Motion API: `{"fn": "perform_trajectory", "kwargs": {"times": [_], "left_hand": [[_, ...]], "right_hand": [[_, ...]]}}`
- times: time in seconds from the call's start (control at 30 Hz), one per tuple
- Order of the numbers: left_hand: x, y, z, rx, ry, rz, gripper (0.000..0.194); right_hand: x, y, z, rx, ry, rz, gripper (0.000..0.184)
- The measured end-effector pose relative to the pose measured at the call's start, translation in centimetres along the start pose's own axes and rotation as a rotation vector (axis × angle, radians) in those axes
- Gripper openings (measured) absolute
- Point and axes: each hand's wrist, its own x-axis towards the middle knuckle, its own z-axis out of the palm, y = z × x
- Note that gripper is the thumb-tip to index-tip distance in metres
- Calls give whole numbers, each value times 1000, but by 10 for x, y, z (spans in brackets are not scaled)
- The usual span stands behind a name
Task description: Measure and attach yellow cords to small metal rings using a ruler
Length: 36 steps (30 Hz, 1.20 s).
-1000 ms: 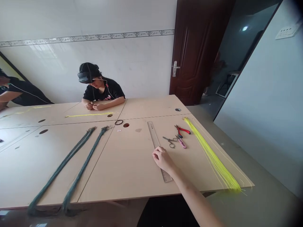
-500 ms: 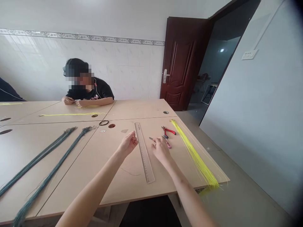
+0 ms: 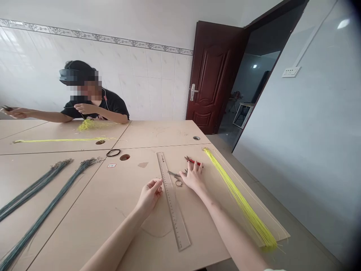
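My left hand (image 3: 149,195) hovers just left of a clear plastic ruler (image 3: 172,201), its fingers loosely curled and holding nothing I can see. My right hand (image 3: 193,177) is spread, fingers apart, over the tools. It sits beside steel scissors (image 3: 175,177) and just below red-handled pliers (image 3: 191,162), and hides a pink-handled tool. To the right lies a long bundle of yellow cords (image 3: 239,199). Two dark teal cord bundles (image 3: 31,192) stretch across the table's left side.
A seated co-worker (image 3: 93,99) across the table draws out yellow strands (image 3: 86,125) with both hands. A yellow cord (image 3: 64,140), a black rubber band (image 3: 113,152) and round holes lie on the pale table (image 3: 158,133). A wall stands to the right.
The view has tilted and shifted slightly. My right hand has moved up over the tools, and my left hand is closer to the ruler. The co-worker's arm now stretches out sideways with yellow strands.
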Motion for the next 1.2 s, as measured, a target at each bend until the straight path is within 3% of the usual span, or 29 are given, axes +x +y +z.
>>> {"fn": "perform_trajectory", "kwargs": {"times": [0.17, 0.33, 0.43, 0.53, 0.67, 0.83, 1.2], "left_hand": [[-4, 4, 0, 73, -18, 26, 15], [-13, 18, 7, 177, -25, 71, 15], [-18, 21, 20, 210, -46, 105, 15], [-24, 16, 33, 206, -91, 139, 14], [-34, 10, 36, 178, -96, 192, 20], [-39, 15, 31, 151, -109, 191, 25], [-41, 25, 31, 99, -185, 226, 23]], "right_hand": [[4, -34, 2, 120, 16, -39, 45], [-6, -43, -34, 356, 21, -149, 42], [-27, -36, -55, 557, -104, -309, 31], [-54, -28, -62, 738, -237, -412, 30], [-78, -22, -65, 882, -310, -413, 28], [-86, -23, -75, 973, -386, -390, 17], [-95, -28, -81, 999, -385, -424, 7]]}}
